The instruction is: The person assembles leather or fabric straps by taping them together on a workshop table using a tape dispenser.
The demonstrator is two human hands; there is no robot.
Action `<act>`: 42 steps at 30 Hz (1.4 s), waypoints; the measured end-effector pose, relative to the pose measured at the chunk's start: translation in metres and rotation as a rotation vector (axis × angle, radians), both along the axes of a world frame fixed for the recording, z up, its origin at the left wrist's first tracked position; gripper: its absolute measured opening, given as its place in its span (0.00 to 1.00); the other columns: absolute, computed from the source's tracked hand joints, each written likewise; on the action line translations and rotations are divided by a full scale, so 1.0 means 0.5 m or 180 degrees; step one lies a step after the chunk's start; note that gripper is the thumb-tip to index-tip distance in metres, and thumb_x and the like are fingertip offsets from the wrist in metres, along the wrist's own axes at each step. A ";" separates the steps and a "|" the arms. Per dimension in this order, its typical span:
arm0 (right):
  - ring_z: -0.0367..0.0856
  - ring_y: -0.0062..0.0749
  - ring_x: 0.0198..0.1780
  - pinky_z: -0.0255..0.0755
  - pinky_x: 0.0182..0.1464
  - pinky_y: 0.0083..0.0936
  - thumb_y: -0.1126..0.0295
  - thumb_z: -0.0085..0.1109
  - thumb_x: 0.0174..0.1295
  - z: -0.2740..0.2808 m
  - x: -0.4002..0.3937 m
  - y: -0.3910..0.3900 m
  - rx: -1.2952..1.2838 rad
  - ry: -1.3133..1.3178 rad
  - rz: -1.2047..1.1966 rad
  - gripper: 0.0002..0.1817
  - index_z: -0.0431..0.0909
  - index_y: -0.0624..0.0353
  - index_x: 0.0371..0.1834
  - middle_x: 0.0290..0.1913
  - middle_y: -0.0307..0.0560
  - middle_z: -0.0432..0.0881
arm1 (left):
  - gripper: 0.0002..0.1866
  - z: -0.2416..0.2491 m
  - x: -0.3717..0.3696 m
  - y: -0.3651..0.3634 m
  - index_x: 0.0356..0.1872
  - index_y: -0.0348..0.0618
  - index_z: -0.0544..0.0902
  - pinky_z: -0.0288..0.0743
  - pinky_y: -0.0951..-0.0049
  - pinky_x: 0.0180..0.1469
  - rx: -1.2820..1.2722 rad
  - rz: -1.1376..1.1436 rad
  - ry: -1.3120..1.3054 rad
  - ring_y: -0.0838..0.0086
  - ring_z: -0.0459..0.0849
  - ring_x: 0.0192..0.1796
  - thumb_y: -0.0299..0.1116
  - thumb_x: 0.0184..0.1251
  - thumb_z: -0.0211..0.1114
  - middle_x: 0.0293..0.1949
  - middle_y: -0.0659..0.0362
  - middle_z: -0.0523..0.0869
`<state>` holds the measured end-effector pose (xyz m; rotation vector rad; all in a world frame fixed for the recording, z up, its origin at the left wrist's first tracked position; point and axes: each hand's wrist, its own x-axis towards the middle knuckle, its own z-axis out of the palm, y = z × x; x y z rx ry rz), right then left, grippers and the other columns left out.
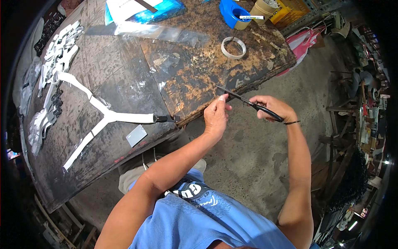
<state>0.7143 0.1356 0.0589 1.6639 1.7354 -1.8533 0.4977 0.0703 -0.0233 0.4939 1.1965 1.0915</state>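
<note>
My right hand (273, 108) holds scissors (243, 99) by the handles (271, 114), presumably for leverage; left hand (216, 118) narrowed beside blades (233, 94), contents unclear.

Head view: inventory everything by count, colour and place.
Table: one, dark, left and centre
Y-shaped strap: one, white, on table
Strap pile: uncountable, white, far left
Card: one, grey, near edge
Tape roll: one, whitish, table's right
Holder: one, blue, far edge
Marker: one, white, by holder
Plastic: uncountable, blue and clear, far side
Crate: one, yellow, beyond table
Floor: one, grey, centre right
Clutter: uncountable, mixed, far right
Scissors: one, black, centre right
Shirt: one, blue, bottom
Left hand: one, near scissors
Right hand: one, holding scissors
</note>
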 end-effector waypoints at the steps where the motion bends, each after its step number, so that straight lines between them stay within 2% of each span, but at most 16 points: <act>1: 0.71 0.17 0.22 0.63 0.21 0.17 0.37 0.76 0.45 -0.007 0.005 -0.003 -0.0061 0.0132 -0.0015 0.51 0.69 0.58 0.66 0.29 0.32 0.72 | 0.21 0.003 -0.002 -0.001 0.57 0.40 0.82 0.71 0.80 0.28 -0.0038 0.0008 -0.0003 0.83 0.74 0.27 0.45 0.80 0.52 0.33 0.62 0.85; 3: 0.73 0.17 0.32 0.69 0.31 0.18 0.33 0.73 0.47 -0.025 0.020 -0.007 -0.0108 0.0193 0.0076 0.53 0.65 0.58 0.68 0.35 0.33 0.73 | 0.21 0.008 -0.008 -0.004 0.57 0.40 0.83 0.72 0.79 0.28 -0.0055 0.0006 -0.0017 0.83 0.74 0.27 0.45 0.80 0.52 0.34 0.62 0.85; 8: 0.71 0.18 0.29 0.69 0.33 0.20 0.45 0.72 0.57 -0.040 0.037 -0.022 -0.0006 0.0704 0.0302 0.43 0.66 0.60 0.69 0.34 0.34 0.73 | 0.19 -0.007 -0.055 -0.052 0.52 0.42 0.85 0.72 0.79 0.29 0.0170 -0.0377 0.0031 0.83 0.75 0.28 0.44 0.78 0.55 0.35 0.62 0.85; 10: 0.74 0.20 0.40 0.71 0.42 0.21 0.31 0.73 0.44 -0.005 0.024 -0.036 -0.0076 0.0495 0.0454 0.56 0.65 0.59 0.69 0.41 0.35 0.76 | 0.18 -0.001 -0.089 -0.083 0.49 0.40 0.86 0.72 0.80 0.30 0.0061 -0.0415 0.0003 0.83 0.76 0.28 0.44 0.78 0.56 0.35 0.62 0.85; 15: 0.74 0.18 0.36 0.71 0.39 0.18 0.46 0.76 0.52 0.014 0.042 -0.072 0.0135 0.0858 0.0329 0.46 0.68 0.61 0.69 0.38 0.34 0.77 | 0.17 0.008 -0.169 -0.128 0.46 0.36 0.86 0.73 0.80 0.31 0.0382 -0.0669 0.0130 0.83 0.77 0.28 0.40 0.78 0.56 0.34 0.60 0.85; 17: 0.76 0.18 0.27 0.71 0.32 0.18 0.46 0.74 0.55 0.015 0.066 -0.072 -0.0033 0.1062 -0.0781 0.42 0.70 0.61 0.66 0.37 0.38 0.81 | 0.16 0.020 -0.190 -0.132 0.46 0.35 0.85 0.73 0.79 0.33 0.0625 -0.0802 0.0312 0.82 0.77 0.29 0.38 0.79 0.54 0.34 0.58 0.86; 18: 0.75 0.18 0.23 0.68 0.26 0.16 0.56 0.71 0.61 0.019 0.057 -0.074 0.0636 0.1342 -0.0949 0.32 0.72 0.62 0.64 0.34 0.38 0.81 | 0.16 0.025 -0.195 -0.132 0.46 0.35 0.85 0.73 0.79 0.33 0.0676 -0.0820 0.0274 0.82 0.77 0.29 0.38 0.79 0.54 0.34 0.58 0.86; 20: 0.74 0.15 0.23 0.67 0.25 0.15 0.61 0.71 0.60 0.041 0.027 -0.040 0.1173 0.0355 -0.1930 0.30 0.73 0.62 0.63 0.34 0.36 0.81 | 0.14 0.033 -0.205 -0.133 0.45 0.37 0.86 0.73 0.80 0.32 0.0941 -0.0768 0.0243 0.83 0.77 0.30 0.37 0.77 0.57 0.34 0.60 0.85; 24: 0.85 0.47 0.49 0.76 0.52 0.36 0.51 0.72 0.54 -0.034 0.024 0.073 0.2791 -0.1181 -0.1589 0.39 0.72 0.66 0.64 0.49 0.56 0.85 | 0.14 0.056 -0.221 -0.135 0.44 0.36 0.86 0.73 0.80 0.33 0.1167 -0.0883 0.0345 0.82 0.77 0.30 0.36 0.77 0.57 0.33 0.60 0.84; 26: 0.81 0.57 0.58 0.73 0.59 0.42 0.51 0.69 0.56 -0.020 -0.016 0.118 0.2658 -0.1869 -0.1416 0.39 0.71 0.66 0.65 0.54 0.65 0.83 | 0.14 0.055 -0.232 -0.139 0.44 0.36 0.86 0.73 0.79 0.33 0.1199 -0.0927 0.0388 0.82 0.77 0.30 0.36 0.77 0.57 0.33 0.60 0.84; 29: 0.78 0.61 0.60 0.71 0.62 0.46 0.54 0.66 0.58 -0.093 -0.014 0.180 0.3227 -0.2352 -0.1325 0.34 0.73 0.66 0.63 0.57 0.67 0.80 | 0.15 0.050 -0.245 -0.145 0.45 0.36 0.86 0.73 0.79 0.34 0.1264 -0.0961 0.0444 0.81 0.77 0.31 0.37 0.77 0.57 0.33 0.60 0.84; 33: 0.73 0.60 0.65 0.68 0.64 0.46 0.60 0.63 0.60 -0.064 -0.067 0.185 0.2756 -0.2589 -0.0758 0.26 0.76 0.67 0.57 0.61 0.68 0.76 | 0.16 0.063 -0.263 -0.145 0.45 0.35 0.85 0.74 0.79 0.36 0.1066 -0.0968 0.0501 0.81 0.79 0.32 0.37 0.78 0.55 0.34 0.58 0.86; 34: 0.76 0.59 0.62 0.69 0.63 0.47 0.61 0.62 0.62 -0.083 -0.066 0.175 0.3493 -0.2907 -0.0323 0.23 0.77 0.66 0.56 0.57 0.67 0.80 | 0.16 0.060 -0.269 -0.143 0.45 0.35 0.85 0.74 0.79 0.36 0.1141 -0.0984 0.0489 0.81 0.79 0.32 0.37 0.78 0.55 0.34 0.58 0.86; 36: 0.82 0.54 0.53 0.74 0.57 0.44 0.60 0.62 0.63 -0.073 -0.076 0.139 0.4701 -0.2205 -0.0530 0.22 0.79 0.66 0.53 0.52 0.62 0.83 | 0.16 0.064 -0.277 -0.144 0.45 0.35 0.85 0.74 0.79 0.36 0.1108 -0.0980 0.0419 0.81 0.78 0.32 0.37 0.79 0.55 0.34 0.58 0.86; 40: 0.79 0.19 0.41 0.76 0.45 0.22 0.61 0.64 0.67 0.007 -0.253 -0.046 0.1748 0.0689 -0.1776 0.16 0.82 0.62 0.49 0.43 0.37 0.82 | 0.16 0.052 -0.292 -0.148 0.45 0.35 0.85 0.74 0.79 0.36 0.1107 -0.1015 0.0346 0.81 0.79 0.31 0.37 0.79 0.54 0.33 0.58 0.86; 42: 0.79 0.18 0.40 0.75 0.45 0.20 0.62 0.66 0.66 -0.013 -0.317 -0.127 0.1713 0.1050 -0.1119 0.15 0.81 0.61 0.47 0.40 0.35 0.82 | 0.16 0.052 -0.297 -0.152 0.45 0.35 0.85 0.74 0.80 0.36 0.1122 -0.1147 0.0411 0.82 0.78 0.31 0.37 0.79 0.55 0.33 0.59 0.86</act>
